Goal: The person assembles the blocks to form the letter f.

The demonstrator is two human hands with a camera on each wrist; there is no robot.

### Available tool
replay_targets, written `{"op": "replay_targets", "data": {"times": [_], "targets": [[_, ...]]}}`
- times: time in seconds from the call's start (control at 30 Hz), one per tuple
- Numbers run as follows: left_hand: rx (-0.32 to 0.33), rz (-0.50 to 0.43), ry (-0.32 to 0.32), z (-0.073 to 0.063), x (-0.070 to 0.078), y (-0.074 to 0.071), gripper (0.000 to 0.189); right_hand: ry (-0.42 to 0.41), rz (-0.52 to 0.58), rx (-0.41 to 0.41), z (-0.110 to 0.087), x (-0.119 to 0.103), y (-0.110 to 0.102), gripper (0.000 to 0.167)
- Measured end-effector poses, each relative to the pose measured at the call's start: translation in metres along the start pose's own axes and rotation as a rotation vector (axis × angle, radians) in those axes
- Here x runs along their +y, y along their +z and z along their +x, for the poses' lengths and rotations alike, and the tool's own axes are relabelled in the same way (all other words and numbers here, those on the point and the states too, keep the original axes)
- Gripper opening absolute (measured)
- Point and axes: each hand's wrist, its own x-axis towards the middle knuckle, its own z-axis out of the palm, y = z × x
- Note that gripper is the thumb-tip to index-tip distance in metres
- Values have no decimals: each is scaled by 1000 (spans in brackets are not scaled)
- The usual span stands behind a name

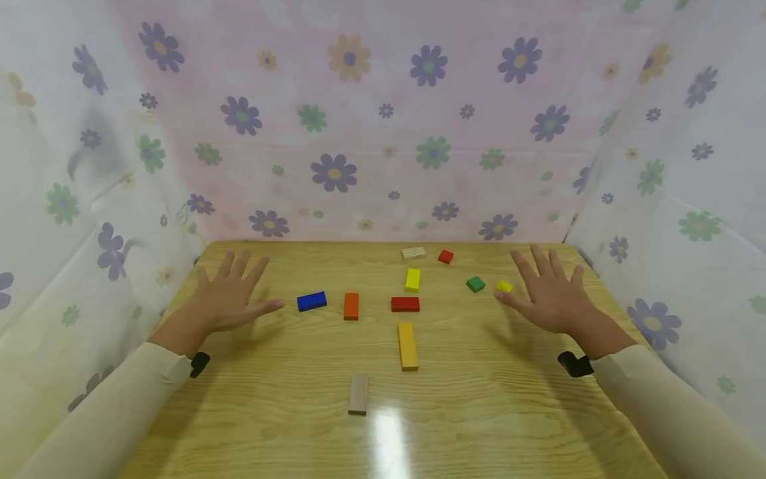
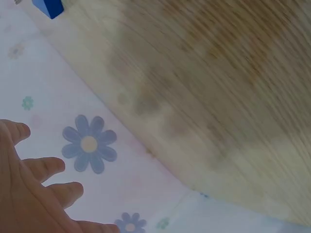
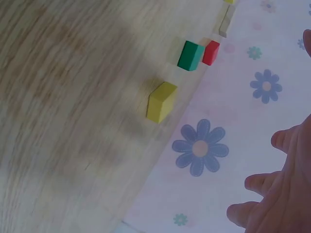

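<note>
While both hands are spread above the tabletop (image 1: pixel 269 406), neither grips anything, so the step looks like a pause with the blocks lying loose. Picking one up would call for lowering a hand, setting thumb and fingers on either side of it and pinching.

The left hand (image 1: pixel 230 293) is at the left, its back up, fingers fanned toward the far side and thumb stretched right, just short of the blue block (image 1: pixel 312 301). The right hand (image 1: pixel 552 296) mirrors it, thumb pointing left; in the head view its tip overlaps the small yellow block (image 1: pixel 504 286), and I cannot tell whether they touch. Both forearms slant in from the near corners in pale sleeves (image 1: pixel 114 406), and shadows suggest the hands are raised.

Left of the small yellow block lies the green block (image 1: pixel 475 284). Right of the blue block come the orange block (image 1: pixel 351 307) and long red block (image 1: pixel 405 305), with the larger yellow block (image 1: pixel 413 280) just beyond. At the far edge, the pale wooden block (image 1: pixel 413 253) has the small red block (image 1: pixel 445 257) to its right. Nearer lie the amber block (image 1: pixel 408 346) and, nearest, the plain wooden block (image 1: pixel 358 394). Floral curtain (image 1: pixel 389 73) rises behind.
</note>
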Motion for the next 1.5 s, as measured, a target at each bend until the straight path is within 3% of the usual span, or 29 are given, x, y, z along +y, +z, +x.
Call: {"op": "replay_targets", "data": {"times": [0.33,0.57,0.87,1.27,1.5], "targets": [[9,-43,30,6,20,6,107,-18,28,6,5,-9,0,99],[35,-77,64,8,33,11,106,-86,92,57,13,-18,3,98],[85,-200,147,15,48,22,109,-112,173,55,18,-25,9,98],[148,-192,163,12,64,28,105,-140,266,71,20,-36,21,96],[141,-231,171,10,75,30,105,-180,351,63,21,-46,21,92]]}}
